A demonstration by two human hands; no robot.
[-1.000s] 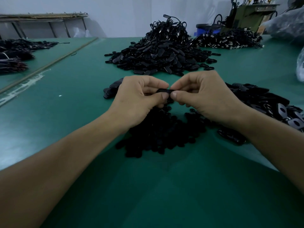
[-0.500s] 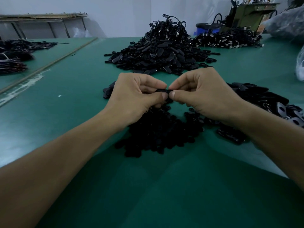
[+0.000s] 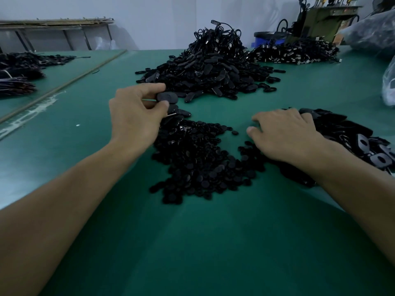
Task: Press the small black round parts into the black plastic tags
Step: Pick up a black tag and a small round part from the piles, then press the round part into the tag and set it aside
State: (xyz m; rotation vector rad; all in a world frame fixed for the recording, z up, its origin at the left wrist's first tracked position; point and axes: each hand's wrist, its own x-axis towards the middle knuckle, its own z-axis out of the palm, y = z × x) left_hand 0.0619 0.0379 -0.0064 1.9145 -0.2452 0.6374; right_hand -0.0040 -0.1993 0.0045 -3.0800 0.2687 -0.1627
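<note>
Green desk [image 3: 64,167], dim light. The hands are well apart.

Left hand [image 3: 136,118] is out at 11 o'clock, raised off the desk. Thumb and fingers pinch one black plastic tag [image 3: 167,97] by its end, broad face showing. A few more tags lie just beneath it, touching the far edge of the centre heap.

Right hand [image 3: 286,135] is at 2 o'clock, palm down, fingers loosely spread, thumb and forefinger tips apart. It grips nothing that I can see. Its outer side lies against a heap of loose tags [image 3: 352,133] at 3 o'clock.

The small black round parts [image 3: 198,161] sit in a heap dead centre between the forearms, straggling towards the right hand.

At 12 o'clock, well beyond, is a big mound of corded tags [image 3: 211,67]. At 1 o'clock lies a lower spread of corded pieces [image 3: 297,53], with a blue tub [image 3: 267,39] and an olive-green machine [image 3: 329,20] behind. Dark bundles [image 3: 19,71] lie at 10 o'clock. A plastic bag [image 3: 389,84] shows at the right edge.
</note>
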